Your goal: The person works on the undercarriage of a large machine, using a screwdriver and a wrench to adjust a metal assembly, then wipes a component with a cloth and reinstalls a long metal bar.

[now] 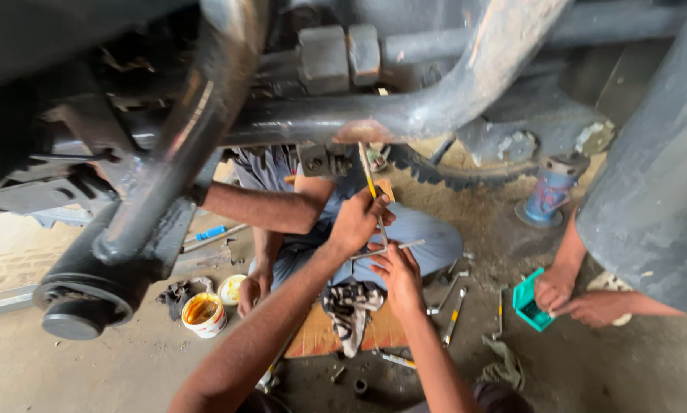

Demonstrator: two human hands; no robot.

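Note:
My left hand [358, 222] is closed around a long thin tool with a yellow stripe [368, 177]. The tool points up at a dark bracket [324, 160] under the grey axle tube [336, 115] of a vehicle. Just below, my right hand [397, 277] pinches a thin metal bar [408, 245] that crosses the lower end of that tool. Both hands work close together above the lap of a person in grey-blue clothes [427, 237] who sits opposite me.
That person's arm [259, 208] reaches under the axle. Another person's hands [580, 302] hold a teal box [528, 306] at the right. The floor holds a white grease tub [203, 313], a striped rag [349, 310], cardboard [378, 333], several wrenches [452, 310] and a blue jack [550, 193].

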